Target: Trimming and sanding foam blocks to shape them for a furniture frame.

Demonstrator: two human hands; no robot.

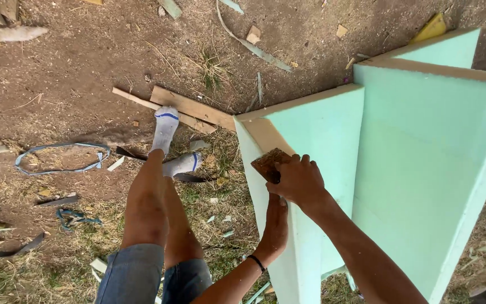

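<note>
— So, where does the small brown rough-faced block (270, 163) sit against the pale green painted wooden panel (316, 169)?

— Right on the panel's bare top edge, close to its near corner. The right hand (300, 181) has its fingers curled tight over the block, pressing it flat onto that edge.

— And which way does the edge run?

— Its long axis climbs away from the person, from the corner by the block toward the taller green panel (428, 169) standing just beside it. The block lies at the low end of that line.

— The left hand (275, 228)?

— Lower down, fingers wrapped around the panel's narrow front edge, below the right hand and almost touching it. It holds nothing loose, only the panel itself.

— So which is nearer the block?

— The right, plainly; it covers it. Beyond the panel lies the dirt ground (85, 67), with the person's white-socked feet (170, 146) on the wood offcuts.
</note>
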